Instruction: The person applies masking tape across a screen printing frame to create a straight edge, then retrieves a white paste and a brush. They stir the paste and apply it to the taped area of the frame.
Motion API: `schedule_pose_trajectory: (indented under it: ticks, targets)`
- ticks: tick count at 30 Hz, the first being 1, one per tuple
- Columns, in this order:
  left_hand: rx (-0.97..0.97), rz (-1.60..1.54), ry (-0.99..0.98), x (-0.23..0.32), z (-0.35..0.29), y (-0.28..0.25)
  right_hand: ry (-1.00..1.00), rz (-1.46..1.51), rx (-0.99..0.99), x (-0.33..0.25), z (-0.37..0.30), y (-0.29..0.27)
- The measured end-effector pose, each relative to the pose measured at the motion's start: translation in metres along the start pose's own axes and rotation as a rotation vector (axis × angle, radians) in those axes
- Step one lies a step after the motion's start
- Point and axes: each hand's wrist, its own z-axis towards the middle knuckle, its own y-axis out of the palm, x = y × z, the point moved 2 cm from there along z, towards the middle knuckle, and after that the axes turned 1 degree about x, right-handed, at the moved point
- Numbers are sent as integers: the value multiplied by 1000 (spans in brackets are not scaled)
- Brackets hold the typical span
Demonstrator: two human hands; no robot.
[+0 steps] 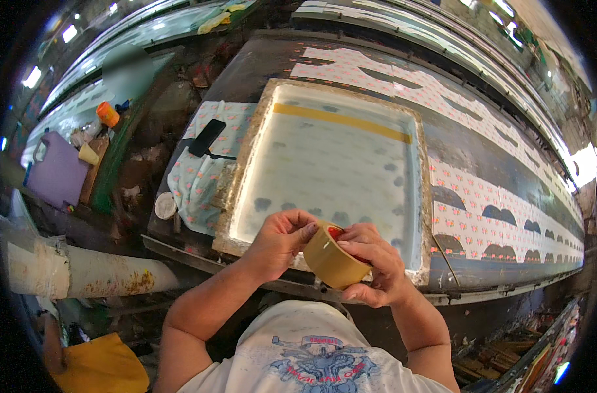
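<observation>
Tape roll (pixel 334 261), smooth tan cylinder with red core (pixel 335 232), gripped by both hands (pixel 277 247) (pixel 381 262), near a crusty-edged rectangular frame (pixel 253 150)

Item: one pale shirt (pixel 262 331), worn, printed front. I log two runs of lettering, both belonging to a blue emblem (pixel 321 360).
(a) Small reddish capitals on a banner (pixel 321 341), at the emblem's edge nearest the tabletop (pixel 462 147).
(b) Larger red lettering (pixel 326 378), set in a curve across the emblem's opposite part, farther from the tabletop's near edge; from my end, some characters are too blurred to make out.
</observation>
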Motion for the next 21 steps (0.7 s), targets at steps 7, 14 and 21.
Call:
schedule_pose_trajectory:
  ticks: [7, 14, 21]
  targets:
    - [92, 195, 110, -4, 6, -60, 60, -207, 29, 16, 25, 58]
    - [310, 234, 271, 25, -32, -67, -75, -44, -158, 40, 51, 72]
    - [495, 354, 371, 26, -73, -64, -151, 51, -248, 56, 58, 84]
